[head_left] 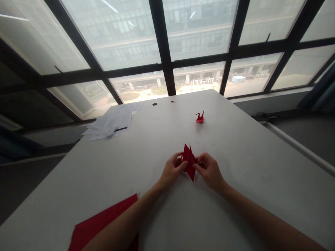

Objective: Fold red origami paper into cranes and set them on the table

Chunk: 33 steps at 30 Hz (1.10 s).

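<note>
A piece of folded red origami paper, pointed at top and bottom, is held upright between both hands just above the white table. My left hand pinches its left side, thumb on the near face and fingers behind. On the opposite side, my right hand grips the edge between thumb and curled fingers. The fingertips behind the paper are partly hidden. Farther back stands a finished red paper crane, apart from both hands.
Red sheet paper lies at the near left, partly under my left forearm. Printed papers with a dark pen are spread at the far left of the white table. Large windows rise beyond its far edge.
</note>
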Tool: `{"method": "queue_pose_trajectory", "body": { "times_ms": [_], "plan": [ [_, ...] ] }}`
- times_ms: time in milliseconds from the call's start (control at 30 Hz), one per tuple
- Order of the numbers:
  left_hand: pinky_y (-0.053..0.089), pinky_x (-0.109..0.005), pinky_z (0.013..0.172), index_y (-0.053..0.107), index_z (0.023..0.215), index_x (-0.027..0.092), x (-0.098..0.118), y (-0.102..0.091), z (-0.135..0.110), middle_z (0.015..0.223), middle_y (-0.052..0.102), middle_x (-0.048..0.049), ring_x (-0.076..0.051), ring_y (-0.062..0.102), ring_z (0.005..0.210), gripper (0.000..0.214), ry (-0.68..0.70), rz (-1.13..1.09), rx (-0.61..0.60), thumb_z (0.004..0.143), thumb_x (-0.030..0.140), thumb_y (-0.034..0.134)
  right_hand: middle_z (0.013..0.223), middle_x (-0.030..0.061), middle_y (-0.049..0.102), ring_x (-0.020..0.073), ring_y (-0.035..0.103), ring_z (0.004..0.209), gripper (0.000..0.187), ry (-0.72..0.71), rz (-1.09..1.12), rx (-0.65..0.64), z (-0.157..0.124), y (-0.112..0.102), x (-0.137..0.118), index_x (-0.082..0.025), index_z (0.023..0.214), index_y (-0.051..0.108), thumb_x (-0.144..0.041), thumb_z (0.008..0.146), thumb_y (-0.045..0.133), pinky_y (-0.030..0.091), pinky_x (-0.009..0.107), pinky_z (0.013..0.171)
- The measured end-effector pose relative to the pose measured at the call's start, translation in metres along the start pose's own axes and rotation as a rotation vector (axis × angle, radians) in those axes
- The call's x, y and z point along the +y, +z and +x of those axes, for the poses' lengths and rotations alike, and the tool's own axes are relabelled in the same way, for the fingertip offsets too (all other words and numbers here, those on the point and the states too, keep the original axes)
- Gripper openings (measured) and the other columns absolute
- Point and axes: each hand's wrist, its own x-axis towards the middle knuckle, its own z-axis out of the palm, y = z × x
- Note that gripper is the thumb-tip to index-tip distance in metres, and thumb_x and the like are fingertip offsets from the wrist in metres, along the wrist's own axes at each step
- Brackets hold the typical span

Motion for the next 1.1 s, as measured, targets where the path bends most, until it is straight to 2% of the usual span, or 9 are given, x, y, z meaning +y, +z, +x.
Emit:
{"method": "queue_pose_trajectory", "body": {
  "times_ms": [133,300,500,733,933,1100],
  "plan": [
    [0.051,-0.025,0.064,0.066,0.106,0.012,-0.0001,0.0014,0.0015,0.085,0.072,-0.0065,-0.016,0.065,0.07,0.04,0.011,0.008,0.008,0.079,0.038,0.078,0.086,0.0023,0.065,0.0174,0.062,0.075,0.025,0.026,0.006,0.005,0.0008,0.0004,0.0019,-0.023,0.082,0.048,-0.031,0.082,0.071,0.052,0.03,0.068],
    [0.053,-0.028,0.069,0.065,0.11,0.012,-0.0015,0.0021,0.0001,0.088,0.074,-0.0079,-0.019,0.068,0.076,0.045,0.03,-0.039,0.02,0.074,0.034,0.082,0.07,-0.0042,0.058,0.0136,0.056,0.063,0.024,0.057,0.028,-0.072,0.0018,0.0011,0.0025,-0.023,0.085,0.047,-0.028,0.082,0.071,0.046,0.025,0.057],
    [0.053,-0.029,0.075,0.069,0.104,0.013,-0.0038,0.0005,0.0005,0.092,0.074,-0.0084,-0.02,0.069,0.081,0.04,0.05,-0.03,0.002,0.072,0.03,0.084,0.076,-0.0018,0.064,0.0159,0.061,0.071,0.022,0.056,0.061,-0.103,0.0024,0.0002,0.0022,-0.023,0.087,0.048,-0.024,0.082,0.069,0.047,0.027,0.064],
    [0.053,-0.031,0.079,0.069,0.099,0.013,-0.0059,-0.001,0.0023,0.095,0.075,-0.0089,-0.02,0.069,0.084,0.039,0.011,-0.1,-0.033,0.068,0.027,0.087,0.073,-0.0027,0.062,0.0142,0.057,0.066,0.023,0.063,0.063,-0.08,0.0029,-0.0005,0.0023,-0.023,0.086,0.048,-0.025,0.082,0.07,0.045,0.026,0.06],
    [0.053,-0.03,0.078,0.069,0.099,0.013,-0.0045,-0.0016,0.0013,0.092,0.074,-0.0081,-0.02,0.069,0.083,0.037,-0.001,-0.096,-0.029,0.071,0.03,0.085,0.07,-0.0038,0.059,0.013,0.055,0.062,0.024,0.084,0.102,-0.072,0.0036,-0.0014,0.0041,-0.023,0.086,0.048,-0.028,0.082,0.071,0.042,0.024,0.056],
    [0.053,-0.027,0.072,0.064,0.11,0.014,-0.0013,0.0,0.0012,0.085,0.07,-0.0048,-0.016,0.067,0.077,0.045,0.007,-0.071,-0.01,0.073,0.029,0.083,0.074,-0.0035,0.061,0.0138,0.058,0.065,0.027,0.08,0.123,-0.059,0.0025,0.0006,0.0006,-0.023,0.087,0.046,-0.027,0.081,0.072,0.046,0.025,0.058]
  ]
}}
